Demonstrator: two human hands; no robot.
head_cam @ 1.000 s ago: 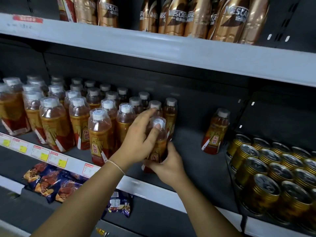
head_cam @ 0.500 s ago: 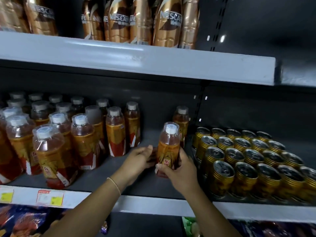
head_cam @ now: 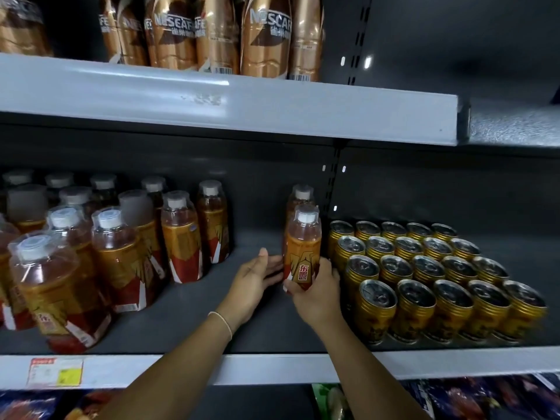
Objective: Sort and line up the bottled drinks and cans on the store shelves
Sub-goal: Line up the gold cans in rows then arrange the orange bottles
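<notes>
Hands (head_cam: pixel 318 298) either side of upright bottle (head_cam: pixel 303 247)

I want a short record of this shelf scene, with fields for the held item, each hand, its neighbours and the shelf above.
held item: amber plastic drink bottle with white cap, upright
right hand: grips the bottle's lower part
left hand: fingers straight, tips at the bottle's left side
behind it: second bottle of the same kind
to its right: gold metal cans, in rows
to its left: group of the same amber bottles, across a gap of bare dark shelf
shelf above: bronze Nescafe bottles
</notes>
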